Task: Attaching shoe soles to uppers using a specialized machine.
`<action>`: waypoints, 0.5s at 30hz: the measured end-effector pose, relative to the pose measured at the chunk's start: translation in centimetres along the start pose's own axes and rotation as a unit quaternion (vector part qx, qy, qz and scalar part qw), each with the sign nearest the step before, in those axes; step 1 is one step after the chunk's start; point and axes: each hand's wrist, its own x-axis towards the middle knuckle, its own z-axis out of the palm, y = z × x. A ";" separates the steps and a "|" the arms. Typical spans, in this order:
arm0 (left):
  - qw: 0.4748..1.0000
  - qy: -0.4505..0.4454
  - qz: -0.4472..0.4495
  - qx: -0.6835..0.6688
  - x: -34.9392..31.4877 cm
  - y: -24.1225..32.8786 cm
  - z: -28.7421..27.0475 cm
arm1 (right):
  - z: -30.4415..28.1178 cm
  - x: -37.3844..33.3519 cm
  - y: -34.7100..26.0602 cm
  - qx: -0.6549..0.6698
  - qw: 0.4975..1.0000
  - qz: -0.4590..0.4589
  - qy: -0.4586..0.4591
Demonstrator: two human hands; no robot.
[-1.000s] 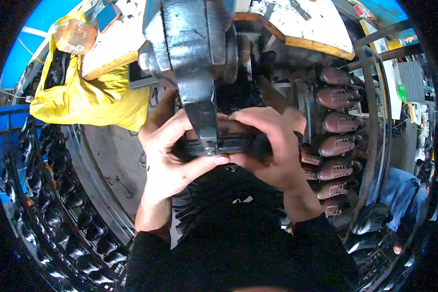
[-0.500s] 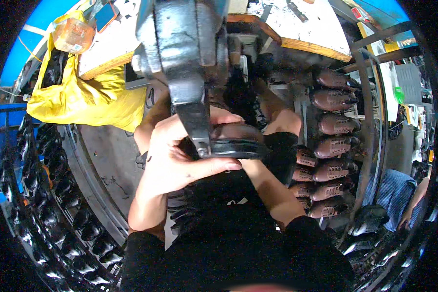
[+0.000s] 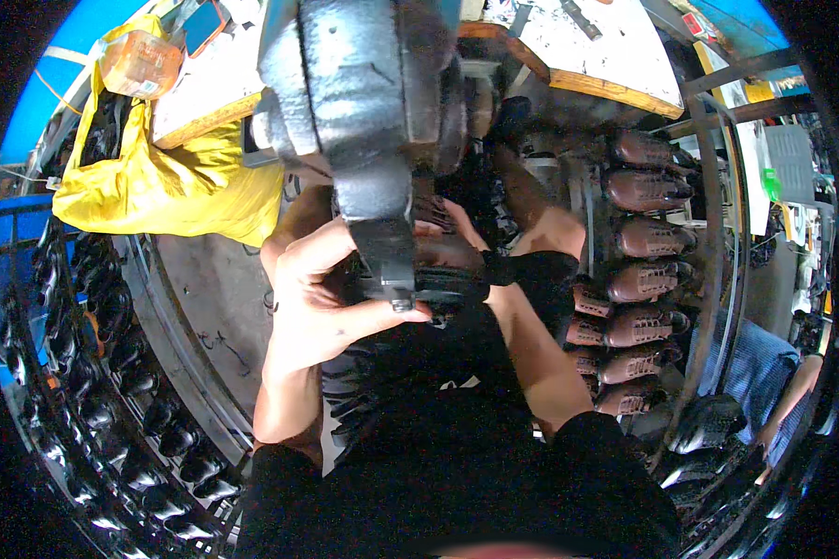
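Note:
Between my hands is a brown shoe (image 3: 449,253) with a black sole, held right at the lower tip of a dark metal machine arm (image 3: 375,200). My left hand (image 3: 312,296) is closed around the shoe's left end, its thumb stretched along the near side of the sole. Part of that grip is behind the machine arm. My right hand (image 3: 464,226) holds the shoe from the far side. Its fingers are partly hidden by the shoe, which looks blurred.
A yellow bag (image 3: 182,191) hangs at the left below a white worktable (image 3: 592,47). Brown shoes (image 3: 645,238) stand in rows on a rack at my right. Black shoes (image 3: 126,401) fill racks at the left. Another person's arm (image 3: 797,396) shows at far right.
The shoe has turned at the machine tip, and its sole now shows shorter and less side-on. My right hand has shifted with it. My left thumb has drawn back slightly leftward.

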 end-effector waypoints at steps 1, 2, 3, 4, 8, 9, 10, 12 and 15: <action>1.000 0.005 -0.003 -0.016 -0.2 -0.3 0.0 | -0.3 -0.6 -0.8 -0.089 0.994 -0.064 -0.004; 1.000 0.006 -0.005 -0.012 -0.5 -0.4 -0.1 | -0.4 -1.2 -2.0 -0.175 0.976 -0.129 -0.010; 0.999 0.016 -0.021 -0.021 -0.9 -0.7 -0.1 | -1.4 -2.0 -3.4 -0.250 0.953 -0.171 -0.027; 0.999 0.024 -0.037 -0.032 -1.2 -1.2 -0.2 | -2.5 -2.8 -4.9 -0.324 0.921 -0.213 -0.041; 0.991 0.036 -0.069 -0.111 -2.0 -1.3 -0.2 | -1.6 -5.1 -10.5 -0.417 0.903 -0.033 0.091; 0.990 0.021 -0.058 -0.126 -2.1 -1.7 -0.5 | -3.2 -5.8 -11.0 -0.413 0.902 -0.079 0.097; 0.990 0.018 -0.058 -0.126 -2.3 -2.3 -0.3 | -5.1 -6.5 -11.2 -0.407 0.899 -0.125 0.105; 0.983 0.056 -0.035 -0.172 -2.7 -2.7 -0.4 | -5.5 -7.2 -14.1 -0.456 0.869 -0.161 0.105; 0.975 0.075 -0.014 -0.211 -2.8 -2.9 0.3 | -5.5 -8.0 -17.0 -0.512 0.825 -0.194 0.143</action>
